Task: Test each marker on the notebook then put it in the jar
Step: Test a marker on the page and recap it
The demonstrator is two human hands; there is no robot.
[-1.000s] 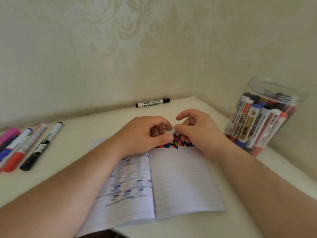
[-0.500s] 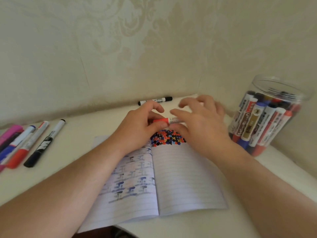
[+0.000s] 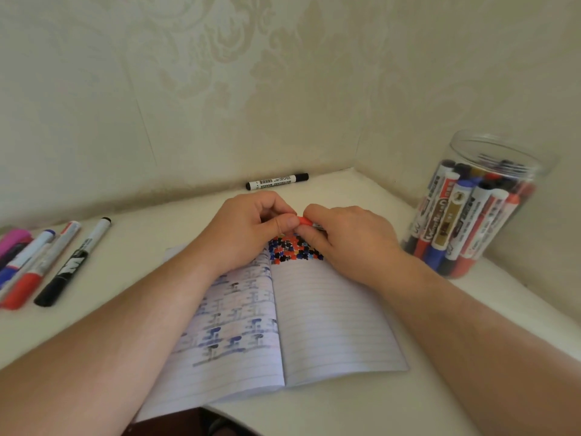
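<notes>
Cream tabletop [image 3: 361, 410] carries an open notebook [image 3: 330, 322] nearest. Above its top edge, left hand [image 3: 248, 228] and right hand [image 3: 352, 234] both curl fingers round a red marker [image 3: 304, 220]. Jar [image 3: 471, 215] stands at three o'clock; a black marker [image 3: 276, 181] lies at twelve.

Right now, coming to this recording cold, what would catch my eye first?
Both hands meet at the middle of the table: the left hand and right hand hold a red marker between them, just above a dense patch of red, blue and black test dots at the top of the open notebook. At far right stands a clear jar packed with markers; a row of loose markers lies at far left.
</notes>
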